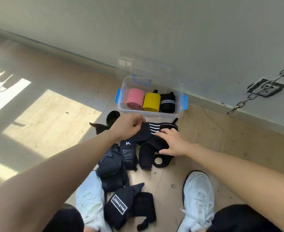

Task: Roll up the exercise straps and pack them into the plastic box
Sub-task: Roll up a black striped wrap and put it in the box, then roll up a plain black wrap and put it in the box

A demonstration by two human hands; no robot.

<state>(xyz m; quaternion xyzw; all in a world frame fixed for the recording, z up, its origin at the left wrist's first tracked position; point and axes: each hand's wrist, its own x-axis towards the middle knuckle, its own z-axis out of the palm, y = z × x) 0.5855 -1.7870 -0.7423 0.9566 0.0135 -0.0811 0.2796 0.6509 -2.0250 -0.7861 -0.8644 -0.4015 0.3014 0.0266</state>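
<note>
A clear plastic box (179,113) with blue clips stands on the floor by the wall. Inside lie a pink roll (135,97), a yellow roll (151,101) and a black roll with white stripes (167,102). Just in front of the box lies a black strap with white stripes (152,128). My left hand (127,127) pinches its left end with closed fingers. My right hand (172,143) lies spread on its right part, palm down. More black straps (112,168) are heaped on the floor between my feet, one bearing a white logo patch (119,204).
The box's clear lid (143,67) leans against the wall behind it. A metal chain (261,89) hangs from a wall plate at the right. My white shoes (198,196) stand on either side of the strap heap. Sunlit wooden floor lies to the left.
</note>
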